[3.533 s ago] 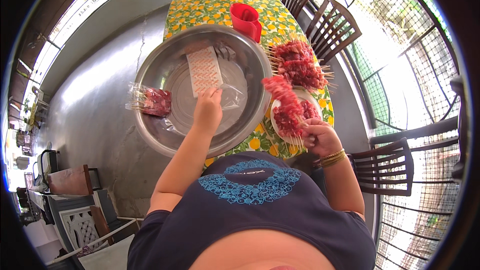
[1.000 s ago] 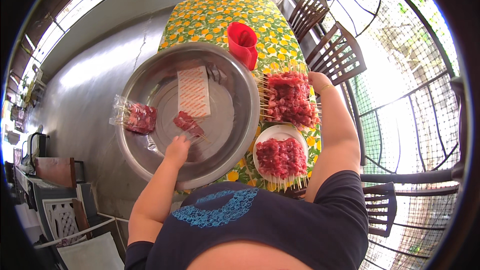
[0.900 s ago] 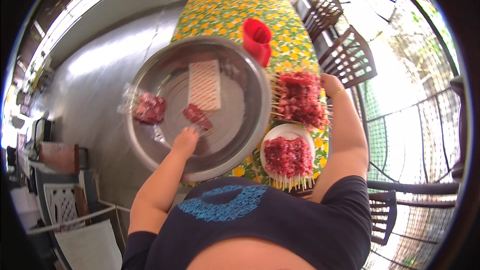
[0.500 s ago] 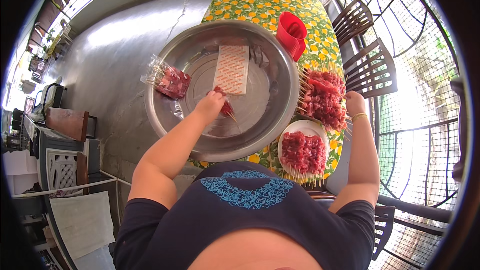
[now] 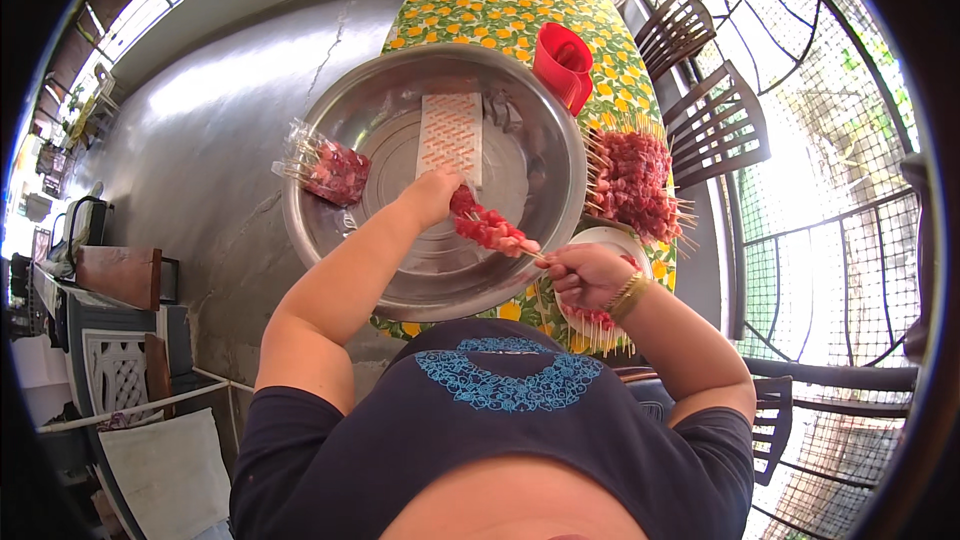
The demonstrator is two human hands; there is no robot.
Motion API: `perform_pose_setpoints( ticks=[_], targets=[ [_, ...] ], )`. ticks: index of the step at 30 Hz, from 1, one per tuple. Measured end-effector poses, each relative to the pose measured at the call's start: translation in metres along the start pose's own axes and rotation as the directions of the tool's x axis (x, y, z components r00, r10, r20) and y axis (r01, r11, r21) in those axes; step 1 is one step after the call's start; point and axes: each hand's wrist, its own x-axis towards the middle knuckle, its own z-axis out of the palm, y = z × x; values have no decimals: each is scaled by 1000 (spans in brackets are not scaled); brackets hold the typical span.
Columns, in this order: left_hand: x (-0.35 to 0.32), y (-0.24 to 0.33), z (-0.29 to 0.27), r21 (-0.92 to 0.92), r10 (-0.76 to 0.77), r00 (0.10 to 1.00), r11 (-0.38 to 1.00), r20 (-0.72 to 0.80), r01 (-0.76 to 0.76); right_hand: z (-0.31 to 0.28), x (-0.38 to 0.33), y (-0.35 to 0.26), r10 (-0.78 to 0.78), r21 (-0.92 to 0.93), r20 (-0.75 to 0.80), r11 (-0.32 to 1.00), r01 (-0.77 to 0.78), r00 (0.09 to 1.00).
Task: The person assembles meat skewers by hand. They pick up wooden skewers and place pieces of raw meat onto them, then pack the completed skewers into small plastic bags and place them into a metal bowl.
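Observation:
Over the large metal basin (image 5: 450, 285), my left hand (image 5: 434, 196) is closed around meat skewers (image 5: 462, 203); its fingertips are partly hidden. My right hand (image 5: 590, 275) pinches the bare stick end of a raw meat skewer (image 5: 492, 230), which slants from the left hand down to the right across the basin. Inside the basin lies a white pack with orange print (image 5: 450, 130). Meat skewers in clear plastic (image 5: 336, 174) rest against its left side. Beneath my right hand, a white plate (image 5: 598, 237) of skewers is partly covered.
A pile of raw meat skewers (image 5: 632, 178) lies right of the basin on the lemon-patterned tablecloth (image 5: 480, 5). Behind it stands a red pitcher (image 5: 562, 60). Dark slatted chairs (image 5: 718, 130) line the table's right side, beside a mesh-covered grille (image 5: 830, 260).
My right hand has come from the pile's right edge to the basin's near right side, now with a skewer's stick end in its fingers. My left hand has shifted slightly; the view moved a little.

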Motion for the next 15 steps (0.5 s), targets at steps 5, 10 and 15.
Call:
perform_pose_setpoints(
  ticks=[5,10,15],
  targets=[
    [-6,5,-3,-50,-10,996,999,92,15,7,44,-1,96,121,-33,988,-91,995],
    [-12,16,-15,-45,-52,993,997,102,56,12,76,-11,119,256,-39,961,-105,992],
    [-8,30,-13,-94,-159,979,981,129,172,32,117,-11,-12,-10,-134,1000,11,991]
  ],
)
